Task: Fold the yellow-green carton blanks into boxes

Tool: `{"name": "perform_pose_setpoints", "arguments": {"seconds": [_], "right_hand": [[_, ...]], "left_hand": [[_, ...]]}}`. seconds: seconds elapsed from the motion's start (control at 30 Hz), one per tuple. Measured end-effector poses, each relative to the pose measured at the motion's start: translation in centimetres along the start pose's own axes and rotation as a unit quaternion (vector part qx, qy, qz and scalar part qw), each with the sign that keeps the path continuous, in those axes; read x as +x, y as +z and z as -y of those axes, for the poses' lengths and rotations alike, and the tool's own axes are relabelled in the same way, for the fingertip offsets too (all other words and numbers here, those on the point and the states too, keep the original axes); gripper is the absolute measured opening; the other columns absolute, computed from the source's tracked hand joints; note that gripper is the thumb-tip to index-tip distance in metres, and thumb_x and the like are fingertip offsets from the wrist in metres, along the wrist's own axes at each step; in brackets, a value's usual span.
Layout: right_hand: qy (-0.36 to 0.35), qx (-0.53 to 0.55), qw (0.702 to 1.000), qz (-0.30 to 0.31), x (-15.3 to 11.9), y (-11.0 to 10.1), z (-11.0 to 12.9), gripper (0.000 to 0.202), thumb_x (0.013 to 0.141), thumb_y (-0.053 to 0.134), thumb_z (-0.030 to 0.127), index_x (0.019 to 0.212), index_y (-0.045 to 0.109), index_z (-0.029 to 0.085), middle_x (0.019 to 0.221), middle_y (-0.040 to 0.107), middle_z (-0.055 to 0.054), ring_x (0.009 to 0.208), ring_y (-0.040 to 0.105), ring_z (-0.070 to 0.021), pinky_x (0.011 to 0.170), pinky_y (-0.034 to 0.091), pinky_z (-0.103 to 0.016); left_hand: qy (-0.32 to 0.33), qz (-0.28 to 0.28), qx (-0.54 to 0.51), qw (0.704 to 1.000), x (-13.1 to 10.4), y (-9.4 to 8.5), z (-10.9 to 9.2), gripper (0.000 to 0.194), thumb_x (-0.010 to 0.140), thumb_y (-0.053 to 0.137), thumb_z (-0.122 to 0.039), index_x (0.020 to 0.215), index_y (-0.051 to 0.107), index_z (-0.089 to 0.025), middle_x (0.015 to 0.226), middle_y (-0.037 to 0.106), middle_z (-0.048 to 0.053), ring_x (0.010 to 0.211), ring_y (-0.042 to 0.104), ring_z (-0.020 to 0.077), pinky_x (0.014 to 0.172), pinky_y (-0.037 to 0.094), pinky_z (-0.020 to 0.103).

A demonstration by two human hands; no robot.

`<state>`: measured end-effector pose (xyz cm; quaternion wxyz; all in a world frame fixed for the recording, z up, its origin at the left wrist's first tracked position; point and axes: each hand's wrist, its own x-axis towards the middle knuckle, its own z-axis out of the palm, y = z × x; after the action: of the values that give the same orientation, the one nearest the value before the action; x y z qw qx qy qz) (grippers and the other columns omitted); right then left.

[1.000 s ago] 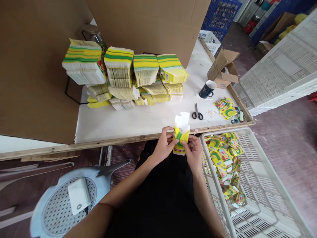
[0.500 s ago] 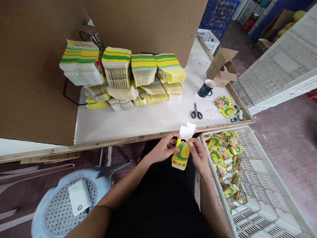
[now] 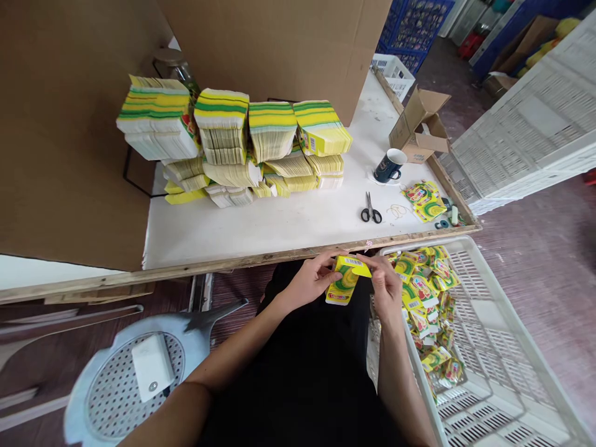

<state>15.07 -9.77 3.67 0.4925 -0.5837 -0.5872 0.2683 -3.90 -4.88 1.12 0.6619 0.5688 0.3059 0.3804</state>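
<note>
A small yellow and green cardboard box stands tilted in front of my lap, just off the table's front edge. My left hand grips its left side, thumb on the printed front and fingers behind. The top flap, with a barcode, is folded over the opening, and its yellow end sticks out to the right. My right hand is at that end, its index finger lying along the flap's back edge and its thumb near the corner. What is inside the box is hidden.
Stacks of flat yellow cartons stand on the white table. Scissors, a dark mug and an open cardboard box lie to the right. A white crate at my right holds many filled packs. A blue stool is at left.
The white flap that stood up from the box has been folded down over its top, so the barcode side now shows. My right hand has shifted slightly right.
</note>
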Motion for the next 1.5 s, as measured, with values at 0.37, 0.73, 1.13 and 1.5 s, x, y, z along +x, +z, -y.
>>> {"name": "perform_pose_setpoints", "arguments": {"seconds": [0.37,0.73,1.13,1.5], "right_hand": [[0.094,-0.088,0.991,0.044,0.6,1.1,-0.2,0.035,0.087,0.068,0.041,0.115,0.063,0.021,0.05,0.05,0.01,0.043,0.042,-0.0118,0.048,0.03,-0.026],[0.039,-0.021,0.999,-0.008,-0.2,1.6,-0.6,0.032,0.097,0.061,0.041,0.121,0.069,0.022,0.113,0.072,-0.009,0.075,0.061,-0.0166,0.065,0.048,-0.03],[-0.064,-0.289,0.895,-0.334,4.1,-3.8,-0.1,0.043,0.089,0.069,0.045,0.122,0.06,0.02,0.106,0.061,-0.011,0.088,0.054,-0.0247,0.085,0.048,-0.047],[-0.098,-0.385,0.917,-0.015,27.9,7.9,6.0,0.071,0.093,0.051,0.065,0.143,0.038,0.016,0.145,0.046,-0.022,0.139,0.039,-0.0412,0.111,0.032,-0.065]], "left_hand": [[-0.01,0.021,0.007,1.0,0.2,0.3,-0.5,0.052,0.092,0.067,-0.04,0.14,0.058,-0.023,0.128,0.071,0.014,0.109,0.071,0.0275,0.09,0.057,0.036],[-0.024,-0.023,-0.05,0.998,0.5,1.0,0.0,0.055,0.082,0.079,-0.042,0.128,0.061,-0.018,0.108,0.075,0.011,0.088,0.073,0.0217,0.074,0.057,0.029],[0.05,-0.143,0.04,0.988,2.5,-2.4,1.3,0.037,0.091,0.07,-0.037,0.122,0.064,-0.02,0.122,0.072,0.012,0.117,0.069,0.0234,0.111,0.05,0.042],[0.021,-0.264,0.194,0.944,1.7,-8.4,5.0,0.025,0.094,0.058,-0.035,0.112,0.066,-0.019,0.118,0.074,0.012,0.114,0.07,0.0257,0.1,0.056,0.043]]}}
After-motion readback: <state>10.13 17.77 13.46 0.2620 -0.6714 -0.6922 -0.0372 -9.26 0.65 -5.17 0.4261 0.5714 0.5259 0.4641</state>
